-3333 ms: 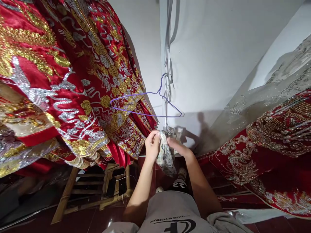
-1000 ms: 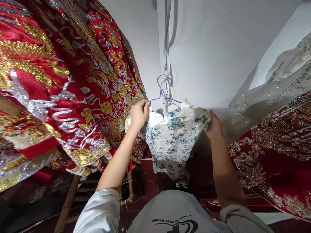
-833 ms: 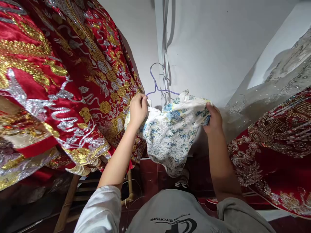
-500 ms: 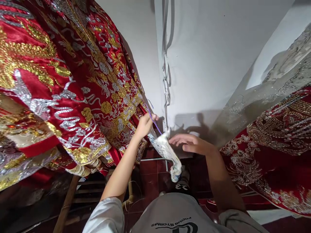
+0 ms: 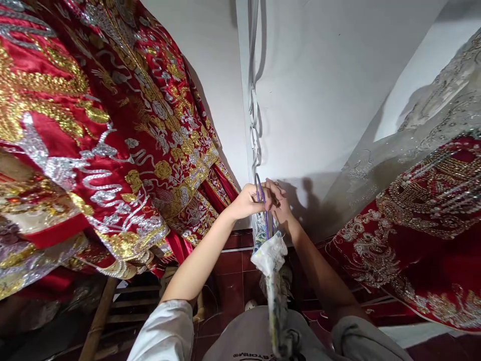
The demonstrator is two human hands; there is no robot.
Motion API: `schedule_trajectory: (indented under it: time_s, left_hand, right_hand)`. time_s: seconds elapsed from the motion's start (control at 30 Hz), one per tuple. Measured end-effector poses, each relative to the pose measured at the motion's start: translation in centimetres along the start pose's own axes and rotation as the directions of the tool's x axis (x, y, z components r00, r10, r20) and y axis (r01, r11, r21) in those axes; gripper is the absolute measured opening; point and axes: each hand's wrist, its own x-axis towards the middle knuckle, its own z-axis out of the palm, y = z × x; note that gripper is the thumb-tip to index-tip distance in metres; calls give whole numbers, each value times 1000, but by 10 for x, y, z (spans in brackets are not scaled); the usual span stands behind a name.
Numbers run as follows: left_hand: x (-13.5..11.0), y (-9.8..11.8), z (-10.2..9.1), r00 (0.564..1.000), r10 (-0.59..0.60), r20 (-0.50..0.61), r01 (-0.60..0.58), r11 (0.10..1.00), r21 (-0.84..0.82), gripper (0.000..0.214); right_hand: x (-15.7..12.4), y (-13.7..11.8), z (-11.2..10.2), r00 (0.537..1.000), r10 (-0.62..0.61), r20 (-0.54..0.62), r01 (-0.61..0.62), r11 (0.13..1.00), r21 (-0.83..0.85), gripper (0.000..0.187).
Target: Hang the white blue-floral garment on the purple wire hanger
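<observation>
A purple cord point(image 5: 266, 223) runs up from a bunched, whitish patterned cloth point(image 5: 271, 253) that hangs below my hands, its lower end blurred. My left hand point(image 5: 250, 200) is closed, thumb and fingers pinching the cord where it forms a loop. Close against it, my right hand point(image 5: 277, 198) has its fingers bent around the same cord, partly overlapping the left fingertips. Part of the cloth hangs behind the cord, in front of the wall's foot.
Red robes embroidered in gold and silver point(image 5: 161, 125) hang at left. A beaded red dress point(image 5: 432, 240) stands at right beside sheer sequinned fabric point(image 5: 376, 155). White cables point(image 5: 254, 110) run down the wall. A bamboo frame point(image 5: 101, 321) stands low on the left.
My right hand has moved left from open air to meet my left hand at the cord. My left hand has shifted right, and the cloth now hangs nearer to my body.
</observation>
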Motion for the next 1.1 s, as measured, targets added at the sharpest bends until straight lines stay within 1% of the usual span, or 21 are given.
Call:
schedule_trajectory:
  time_s: [0.1,0.17,0.27,0.3,0.37,0.43,0.5,0.6,0.63,0.67,0.7,0.77,0.8,0.83,0.9,0.93,0.97,1.0,1.03,1.07,1.1]
  left_hand:
    - [0,13,-10,996,-33,-87,35,999,29,31]
    - [-9,22,-26,986,-77,-148,82,996,26,46]
    - [-33,25,-56,950,-231,-212,225,973,-53,60]
    - [-42,22,-65,927,-270,-261,252,962,-102,69]
    - [-63,8,-77,872,-296,-389,236,952,-194,87]
    - [-81,-13,-79,810,-295,-506,198,951,-238,86]
    - [-99,-38,-70,728,-333,-599,220,941,-256,68]
    - [-121,-78,-43,540,-441,-717,304,897,-322,45]
    - [-128,-91,-32,501,-462,-732,318,884,-341,44]
    - [-135,-102,-22,485,-477,-733,336,876,-347,45]
    - [-141,-113,-12,485,-488,-726,359,868,-344,46]
    - [-151,-129,4,496,-512,-702,401,852,-338,50]
    - [-154,-134,10,491,-517,-702,401,849,-345,53]
    - [-157,-138,15,476,-520,-710,384,849,-364,56]
    - [-158,-141,23,446,-519,-729,321,853,-411,62]
    - [-157,-141,26,443,-516,-733,294,856,-424,65]
    - [-156,-140,28,455,-514,-727,280,858,-431,65]
    - [-154,-138,30,476,-514,-714,277,858,-434,64]
    - [-152,-136,32,497,-514,-700,277,858,-433,63]
    - [-151,-134,34,510,-514,-690,275,857,-436,61]
    - [-149,-131,36,511,-519,-685,270,853,-446,60]
  right_hand:
    - [14,-4,-24,976,-155,-153,114,962,-247,18]
    - [24,-10,-46,941,-195,-278,82,926,-369,18]
    - [46,-22,-77,864,-184,-468,-14,922,-388,23]
    - [53,-26,-84,854,-176,-490,-24,927,-375,24]
    - [68,-36,-90,858,-168,-486,-27,929,-369,27]
    - [79,-44,-87,875,-150,-460,-51,917,-396,29]
    - [84,-49,-76,892,-114,-437,-91,902,-422,30]
    - [80,-51,-57,926,-86,-367,-88,898,-432,27]
    - [75,-50,-53,929,-107,-355,-62,899,-434,25]
    - [68,-47,-49,920,-147,-365,-30,899,-437,22]
    - [58,-45,-45,897,-196,-396,3,899,-439,21]
    - [33,-35,-36,825,-263,-500,38,909,-415,23]
    - [17,-29,-29,785,-254,-565,28,926,-377,27]
    - [1,-21,-20,767,-202,-609,6,951,-309,29]
    - [-30,-1,4,769,25,-639,-117,988,-102,29]
    - [-43,9,18,840,180,-512,-217,976,-14,33]
    - [-54,19,31,906,322,-274,-324,945,39,39]
    - [-61,27,43,904,426,-48,-422,904,69,45]
    - [-66,34,52,868,490,78,-496,864,90,50]
    - [-68,39,59,838,525,150,-541,834,108,52]
    - [-67,41,63,828,538,156,-558,820,132,53]
